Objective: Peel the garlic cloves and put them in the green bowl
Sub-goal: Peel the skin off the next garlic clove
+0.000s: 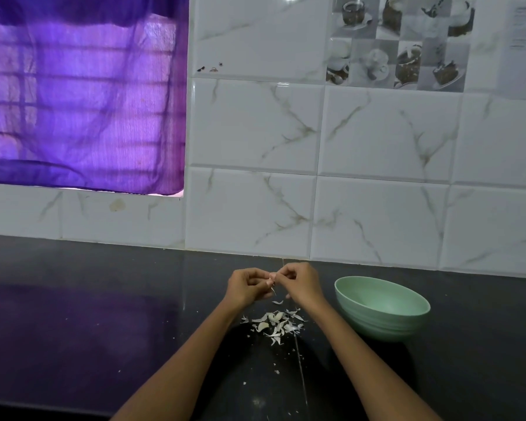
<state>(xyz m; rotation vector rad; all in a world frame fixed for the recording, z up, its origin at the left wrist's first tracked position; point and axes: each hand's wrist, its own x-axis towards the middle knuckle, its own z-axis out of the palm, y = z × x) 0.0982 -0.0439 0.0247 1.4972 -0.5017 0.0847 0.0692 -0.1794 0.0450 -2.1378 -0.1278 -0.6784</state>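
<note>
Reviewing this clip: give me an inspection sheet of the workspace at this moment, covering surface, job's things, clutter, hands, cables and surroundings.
Surface: dark glossy countertop, with small white flecks scattered on it.
Job's things: one garlic clove held between both hands above the counter; green bowl stands on the counter to the right of the hands, and no contents can be seen from this angle.
Clutter: pile of garlic skins on the counter below the hands.
Hands: left hand and right hand both pinch the clove, fingers curled.
Cables: nothing seen.
Surroundings: white marbled wall tiles behind; purple curtain over a window at the left.
</note>
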